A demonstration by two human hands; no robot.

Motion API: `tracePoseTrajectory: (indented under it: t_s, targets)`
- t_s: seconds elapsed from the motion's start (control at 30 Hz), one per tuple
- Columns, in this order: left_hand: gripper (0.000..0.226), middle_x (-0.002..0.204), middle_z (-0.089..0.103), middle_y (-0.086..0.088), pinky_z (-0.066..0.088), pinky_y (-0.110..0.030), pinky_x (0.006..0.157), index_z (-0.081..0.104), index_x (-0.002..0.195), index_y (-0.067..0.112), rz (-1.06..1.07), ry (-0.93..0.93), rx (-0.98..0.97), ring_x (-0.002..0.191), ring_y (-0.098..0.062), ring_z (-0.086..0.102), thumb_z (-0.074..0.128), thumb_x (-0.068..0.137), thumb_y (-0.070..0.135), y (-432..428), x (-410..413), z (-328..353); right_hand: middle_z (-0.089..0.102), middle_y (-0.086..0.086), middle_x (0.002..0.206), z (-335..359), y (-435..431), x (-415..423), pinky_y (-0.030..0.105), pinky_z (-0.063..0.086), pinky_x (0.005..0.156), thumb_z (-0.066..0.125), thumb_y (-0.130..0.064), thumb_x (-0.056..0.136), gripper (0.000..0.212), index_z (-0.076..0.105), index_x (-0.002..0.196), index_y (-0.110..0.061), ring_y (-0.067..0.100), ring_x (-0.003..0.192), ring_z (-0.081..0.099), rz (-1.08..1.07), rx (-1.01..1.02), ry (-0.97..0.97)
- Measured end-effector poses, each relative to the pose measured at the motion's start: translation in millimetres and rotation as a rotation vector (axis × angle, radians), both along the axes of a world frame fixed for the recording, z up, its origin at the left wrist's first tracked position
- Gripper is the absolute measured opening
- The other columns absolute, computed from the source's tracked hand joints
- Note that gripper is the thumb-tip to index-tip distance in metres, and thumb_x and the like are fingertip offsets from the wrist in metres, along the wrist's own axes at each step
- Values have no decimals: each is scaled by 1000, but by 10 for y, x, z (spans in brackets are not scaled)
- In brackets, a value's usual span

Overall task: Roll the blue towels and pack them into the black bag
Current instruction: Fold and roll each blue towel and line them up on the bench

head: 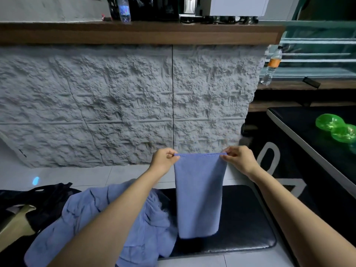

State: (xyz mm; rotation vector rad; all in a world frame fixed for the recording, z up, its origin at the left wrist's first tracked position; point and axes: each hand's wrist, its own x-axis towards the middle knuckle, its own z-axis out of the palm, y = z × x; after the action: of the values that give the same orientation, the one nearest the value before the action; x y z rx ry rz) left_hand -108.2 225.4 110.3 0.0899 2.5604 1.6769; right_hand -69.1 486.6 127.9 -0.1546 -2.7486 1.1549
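A blue towel point(199, 195) hangs in the air, stretched flat by its top edge. My left hand point(165, 160) pinches its top left corner and my right hand point(238, 158) pinches its top right corner. The towel's lower end dangles just above a black padded bench point(244, 218). A crumpled heap of more blue towels point(81, 224) lies on the left part of the bench, under my left forearm. The black bag point(44, 201) sits open at the far left, partly covered by the heap.
A rough grey stone-look counter front point(115, 105) rises right behind the bench, with a wooden top and bottles on it. A black table point(316, 135) with green glossy objects point(337, 128) stands at the right. White floor tiles surround the bench.
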Motion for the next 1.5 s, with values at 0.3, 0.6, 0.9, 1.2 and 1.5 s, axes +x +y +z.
tracePoseTrajectory:
  t_s: [0.3, 0.6, 0.9, 1.2, 1.5]
  targets:
    - [11, 80, 63, -2, 43, -15, 67, 67, 86, 7, -111, 156, -32, 71, -11, 54, 68, 79, -2, 298, -274, -447, 60, -23, 85, -493, 332, -21, 20, 42, 75, 74, -14, 79, 13, 68, 83, -25, 9, 91, 50, -25, 45, 272]
    - [11, 69, 57, 20, 43, -26, 65, 63, 78, 18, -330, -26, -415, 68, -8, 51, 64, 83, 8, 187, 614, -2176, 61, -13, 86, -2237, 266, 836, 16, 36, 64, 68, -33, 81, 10, 67, 89, -29, 8, 97, 48, 189, 392, -227]
    - [7, 89, 62, 1, 41, -21, 74, 65, 93, 22, -282, 48, -619, 86, -14, 55, 64, 86, 20, 223, 899, -2420, 54, -8, 86, -2534, 214, 1172, 19, 42, 62, 60, -38, 86, 4, 60, 90, -37, 6, 85, 52, 33, 252, -342]
    - [9, 90, 68, -1, 51, -29, 72, 59, 92, 18, -96, -250, -570, 87, -22, 64, 60, 85, 23, 385, 759, -2384, 62, -5, 92, -2559, 238, 883, 33, 45, 70, 67, -30, 79, 28, 48, 99, -24, 18, 86, 58, -175, -87, -569]
    - [29, 79, 58, 10, 45, -29, 65, 65, 72, 24, -347, 254, -956, 79, -17, 53, 79, 55, 5, 477, 818, -2423, 55, -13, 76, -2672, 70, 1012, 26, 39, 46, 81, -11, 62, 26, 62, 75, -25, 16, 71, 46, 45, 574, -54]
